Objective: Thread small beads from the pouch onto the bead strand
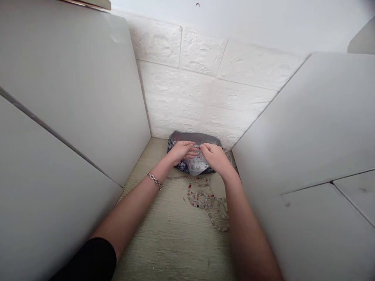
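Observation:
Above an open dark patterned bag (pixel 183 167) with a grey lining, my two hands almost meet. The bag holds many small clear and pale beads (pixel 200 162). My left hand (pixel 183 152) has thumb and forefinger pinched together, its other fingers stretched out over the beads. My right hand (pixel 213 155) is closed in a pinch, fingertips facing the left. Between the fingertips shows a short stretch of bead string (pixel 199 148) with a red bead; the thread itself is too fine to make out. A long beaded strand (pixel 202 200) lies coiled on the surface in front of the bag.
The bag stands on a pale green wood-grained surface (pixel 158 234) against a white brick-patterned wall (pixel 178 86). White panels rise close on the left (pixel 76 78) and right (pixel 293 128), narrowing the space. More strand loops lie beside my right forearm.

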Demonstrator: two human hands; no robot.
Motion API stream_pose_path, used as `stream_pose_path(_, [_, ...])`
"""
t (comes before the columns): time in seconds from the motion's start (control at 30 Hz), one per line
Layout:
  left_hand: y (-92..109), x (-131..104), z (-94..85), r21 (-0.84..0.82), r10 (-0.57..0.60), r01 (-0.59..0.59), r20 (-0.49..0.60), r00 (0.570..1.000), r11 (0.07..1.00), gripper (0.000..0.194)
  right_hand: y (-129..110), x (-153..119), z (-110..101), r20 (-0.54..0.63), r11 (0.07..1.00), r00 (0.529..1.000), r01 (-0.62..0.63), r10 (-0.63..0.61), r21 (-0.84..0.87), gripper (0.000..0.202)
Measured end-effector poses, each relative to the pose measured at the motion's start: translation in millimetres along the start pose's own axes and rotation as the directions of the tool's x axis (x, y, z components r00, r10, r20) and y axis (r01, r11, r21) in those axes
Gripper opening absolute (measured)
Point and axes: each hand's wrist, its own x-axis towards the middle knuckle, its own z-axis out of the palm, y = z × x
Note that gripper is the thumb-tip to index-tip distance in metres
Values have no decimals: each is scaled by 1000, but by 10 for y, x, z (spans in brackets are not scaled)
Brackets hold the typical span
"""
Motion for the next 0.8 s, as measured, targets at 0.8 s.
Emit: stream_pose_path(0.8, [36,0,-23,-310,-12,59,153,988,949,11,47,47,52,116,927,993,-47,4,373,21])
